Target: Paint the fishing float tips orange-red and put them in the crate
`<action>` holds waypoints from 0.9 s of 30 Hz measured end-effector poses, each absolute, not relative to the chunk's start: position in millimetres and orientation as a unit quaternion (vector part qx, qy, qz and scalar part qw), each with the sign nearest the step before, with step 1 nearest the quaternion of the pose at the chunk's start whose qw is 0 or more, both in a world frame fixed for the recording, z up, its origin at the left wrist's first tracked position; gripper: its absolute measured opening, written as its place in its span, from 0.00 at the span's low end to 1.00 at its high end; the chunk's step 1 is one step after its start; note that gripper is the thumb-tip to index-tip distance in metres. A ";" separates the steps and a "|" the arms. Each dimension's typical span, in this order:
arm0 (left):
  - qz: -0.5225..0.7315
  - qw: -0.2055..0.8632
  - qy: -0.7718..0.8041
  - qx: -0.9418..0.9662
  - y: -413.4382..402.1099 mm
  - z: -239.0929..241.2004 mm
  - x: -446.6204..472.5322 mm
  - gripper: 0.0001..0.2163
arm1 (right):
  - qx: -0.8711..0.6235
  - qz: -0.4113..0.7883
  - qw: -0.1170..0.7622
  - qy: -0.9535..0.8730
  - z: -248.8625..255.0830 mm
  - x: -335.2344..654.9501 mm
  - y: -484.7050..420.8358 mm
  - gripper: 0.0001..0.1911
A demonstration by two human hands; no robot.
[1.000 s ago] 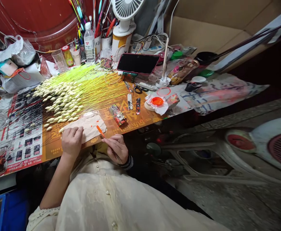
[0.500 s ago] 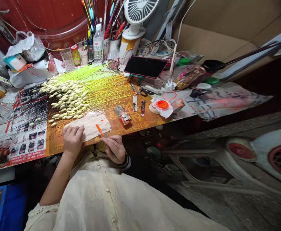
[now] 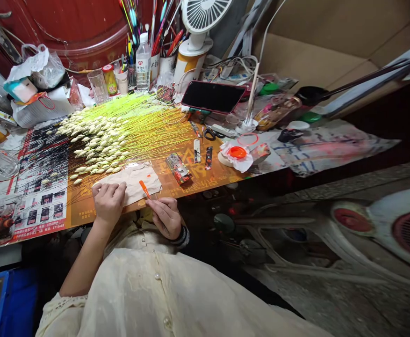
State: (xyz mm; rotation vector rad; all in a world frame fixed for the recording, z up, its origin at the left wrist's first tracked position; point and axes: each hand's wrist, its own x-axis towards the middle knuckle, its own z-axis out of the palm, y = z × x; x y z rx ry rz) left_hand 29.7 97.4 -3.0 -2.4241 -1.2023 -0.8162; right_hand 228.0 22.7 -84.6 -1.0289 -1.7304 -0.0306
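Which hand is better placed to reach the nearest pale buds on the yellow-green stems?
Probably the left: the left hand rests on the beige sheet beside the pale buds, while the right hand holds an orange-tipped tool, farther off.

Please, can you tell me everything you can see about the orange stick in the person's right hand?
The orange stick is slim and straight, with a bright, smooth-looking orange upper end; its material is too small to tell. Its lower part is pinched in the fingers of the right hand. It tilts up and away from the person, beside the pale paper sheet, over the table's edge. Whether its tip touches the sheet cannot be told.
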 end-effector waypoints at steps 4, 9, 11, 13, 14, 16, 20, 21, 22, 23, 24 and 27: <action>-0.286 0.143 -0.426 -0.846 97.1 -2.5 29.6 0.10 | -0.435 -0.017 0.534 -0.724 -83.8 226.5 23.0 0.32; -0.284 0.142 -0.430 -0.845 96.9 -2.4 29.7 0.09 | -0.435 -0.020 0.537 -0.723 -82.3 225.5 23.8 0.31; -0.283 0.148 -0.428 -0.846 97.1 -2.9 29.5 0.09 | -0.436 -0.020 0.537 -0.722 -82.3 225.4 24.1 0.31; -0.283 0.154 -0.424 -0.846 97.4 -3.8 29.1 0.09 | -0.435 -0.020 0.536 -0.723 -82.6 225.3 24.2 0.31; -0.284 0.157 -0.423 -0.846 97.5 -4.1 29.0 0.09 | -0.436 -0.020 0.535 -0.724 -82.7 225.3 24.3 0.31; -0.287 0.160 -0.420 -0.846 97.6 -4.7 28.8 0.09 | -0.436 -0.022 0.533 -0.725 -82.8 225.2 24.4 0.31; -0.285 0.160 -0.423 -0.845 97.5 -4.6 29.1 0.09 | -0.438 -0.025 0.531 -0.725 -82.9 224.9 24.4 0.30; -0.284 0.161 -0.423 -0.845 97.5 -4.5 29.2 0.09 | -0.438 -0.025 0.532 -0.724 -83.1 224.9 24.4 0.31; -0.284 0.161 -0.423 -0.845 97.4 -4.5 29.2 0.09 | -0.438 -0.025 0.533 -0.724 -83.3 224.9 24.3 0.31; -0.284 0.160 -0.424 -0.845 97.5 -4.6 29.2 0.09 | -0.439 -0.024 0.533 -0.723 -83.6 225.0 24.3 0.31; -0.284 0.158 -0.425 -0.845 97.5 -4.6 29.1 0.09 | -0.440 -0.023 0.533 -0.722 -84.0 225.1 24.2 0.31; -0.285 0.143 -0.431 -0.844 97.8 -5.1 28.5 0.10 | -0.443 -0.021 0.531 -0.722 -85.8 225.7 23.8 0.30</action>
